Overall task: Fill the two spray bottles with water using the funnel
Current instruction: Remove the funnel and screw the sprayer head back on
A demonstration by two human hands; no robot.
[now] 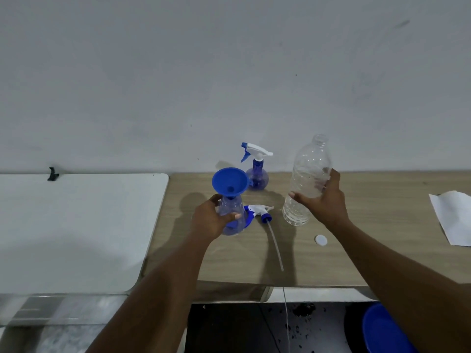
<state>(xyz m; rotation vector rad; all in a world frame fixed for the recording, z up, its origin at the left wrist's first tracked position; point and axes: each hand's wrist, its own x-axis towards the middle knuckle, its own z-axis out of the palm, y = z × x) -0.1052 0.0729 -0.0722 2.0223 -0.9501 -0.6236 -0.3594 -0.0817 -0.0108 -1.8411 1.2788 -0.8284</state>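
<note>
The fingers (pixel 233 216) of the left hand (pixel 210 221) curl round the belly of one open spray bottle (pixel 230 208), thumb on its far side. It is held upright just above or on the wooden surface (pixel 229 263); I cannot tell which. One blue funnel (pixel 230 180) sits in its neck.

One white cap (pixel 321 240) lies loose nearer the front edge. Beyond it lies one detached trigger head (pixel 260 211), its dip tube trailing toward the viewer, just beside the held bottle.

The right hand (pixel 325 200) grips one uncapped clear water bottle (pixel 305 174) at mid-height, thumb in front and fingers wrapped behind. It leans slightly and looks nearly empty, though the clear plastic makes that uncertain.

Farthest back stands the second spray bottle (pixel 257 174), its trigger head fitted. That makes two spray bottles in all.
</note>
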